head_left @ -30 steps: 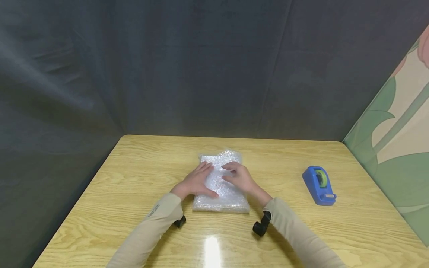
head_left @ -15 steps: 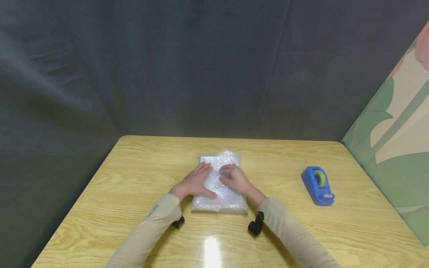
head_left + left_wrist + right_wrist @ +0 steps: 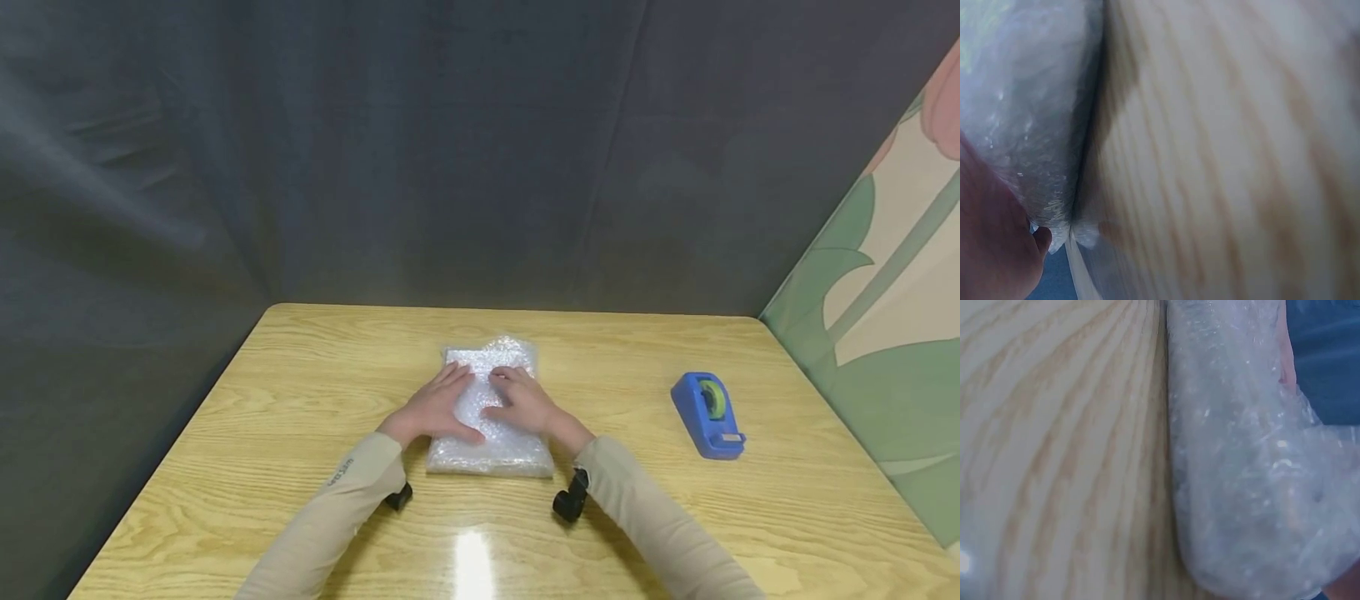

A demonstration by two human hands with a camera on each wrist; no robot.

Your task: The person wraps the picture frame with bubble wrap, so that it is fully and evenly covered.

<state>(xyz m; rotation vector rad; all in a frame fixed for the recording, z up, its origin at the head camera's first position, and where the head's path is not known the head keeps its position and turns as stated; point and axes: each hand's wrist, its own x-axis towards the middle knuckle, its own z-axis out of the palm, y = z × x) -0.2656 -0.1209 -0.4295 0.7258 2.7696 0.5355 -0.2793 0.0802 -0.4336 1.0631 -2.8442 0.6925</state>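
A flat bundle of bubble wrap (image 3: 491, 461) lies near the middle of the wooden table, and what it encloses cannot be made out. On its left side rests my left hand (image 3: 439, 408), fingers spread and thumb out to the right. My right hand (image 3: 528, 406) lies on the right side of the wrap, its fingers slightly bent and the thumb apart from them. In the left wrist view the left hand (image 3: 997, 231) shows beside the clear wrap (image 3: 1041, 100). The right wrist view is mostly filled by the rounded edge of the wrap (image 3: 1229, 462).
To the right on the table (image 3: 300, 375) stands a blue tape dispenser (image 3: 707, 421) with a green roll. A dark curtain (image 3: 450, 167) hangs behind, and a panel with a leaf pattern (image 3: 900, 367) borders the right side.
My right hand has moved slightly left and down onto the wrap, its thumb and fingers spreading from a narrower, pinch-like shape. The left hand and the bundle stay nearly in place.
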